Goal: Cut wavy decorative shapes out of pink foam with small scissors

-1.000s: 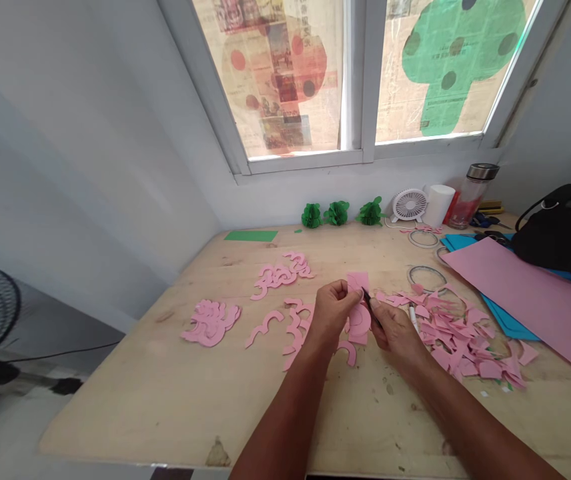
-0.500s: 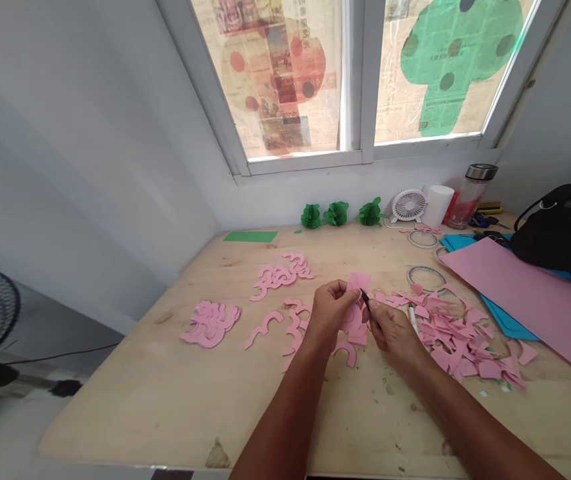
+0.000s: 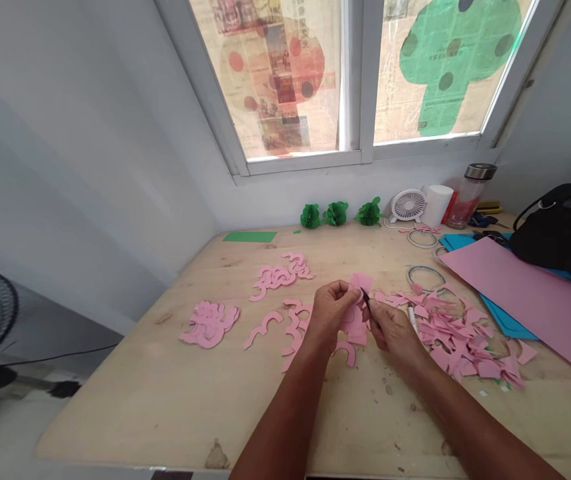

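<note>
My left hand point(image 3: 334, 308) pinches a piece of pink paper point(image 3: 362, 281) above the middle of the wooden table point(image 3: 165, 400). Closed around a small dark cutting tool point(image 3: 366, 300), probably scissors, my right hand point(image 3: 390, 325) has its tip against the paper's edge. Curved pink cutouts point(image 3: 265, 325) lie left of my left wrist, with more point(image 3: 279, 273) behind them. A stacked pile of pink cutouts point(image 3: 210, 323) sits farther left. Right of my right hand spreads a heap of pink scraps point(image 3: 458, 337), with a white marker point(image 3: 412, 319) at its near side.
Green paper ornaments point(image 3: 336, 214), a small white fan point(image 3: 408, 205) and a glass bottle point(image 3: 471, 193) stand by the wall. Tape rings point(image 3: 425, 279), large pink sheet point(image 3: 530, 293), blue sheets point(image 3: 508, 320) and a black bag point(image 3: 555, 230) are at the right. A green strip point(image 3: 249, 237) lies back left.
The pink paper has tilted slightly to the right between my hands. Both hands hold almost the same place, and the things on the table lie as before.
</note>
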A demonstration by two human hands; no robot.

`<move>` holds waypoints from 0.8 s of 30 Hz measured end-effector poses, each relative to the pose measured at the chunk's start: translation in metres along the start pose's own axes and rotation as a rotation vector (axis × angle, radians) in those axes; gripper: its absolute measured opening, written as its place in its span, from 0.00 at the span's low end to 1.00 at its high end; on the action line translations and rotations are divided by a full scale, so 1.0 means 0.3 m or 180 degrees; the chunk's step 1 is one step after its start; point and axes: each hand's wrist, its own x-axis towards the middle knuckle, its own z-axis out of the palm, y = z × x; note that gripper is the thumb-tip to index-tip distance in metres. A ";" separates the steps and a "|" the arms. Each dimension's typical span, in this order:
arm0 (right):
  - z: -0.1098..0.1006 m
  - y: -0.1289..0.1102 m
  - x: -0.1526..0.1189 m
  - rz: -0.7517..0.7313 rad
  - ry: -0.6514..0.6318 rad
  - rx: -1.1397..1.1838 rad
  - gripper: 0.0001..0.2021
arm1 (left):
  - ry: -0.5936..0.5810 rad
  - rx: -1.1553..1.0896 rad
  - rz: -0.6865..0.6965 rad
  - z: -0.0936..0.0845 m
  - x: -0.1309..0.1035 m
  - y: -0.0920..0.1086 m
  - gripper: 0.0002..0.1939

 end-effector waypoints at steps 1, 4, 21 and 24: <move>-0.001 0.001 0.001 0.0007 -0.0007 0.0003 0.18 | 0.0025 -0.0014 -0.0002 -0.002 0.001 -0.002 0.10; -0.003 0.003 0.005 0.0007 -0.0028 -0.0004 0.18 | 0.0080 -0.0059 -0.0032 -0.007 0.004 -0.007 0.10; -0.007 -0.002 0.012 -0.0015 0.0009 -0.0241 0.19 | -0.0098 0.0160 0.0073 -0.026 0.013 -0.020 0.09; -0.006 -0.004 0.012 -0.0025 0.0011 -0.0297 0.19 | -0.0101 0.0153 0.0065 -0.027 0.014 -0.017 0.10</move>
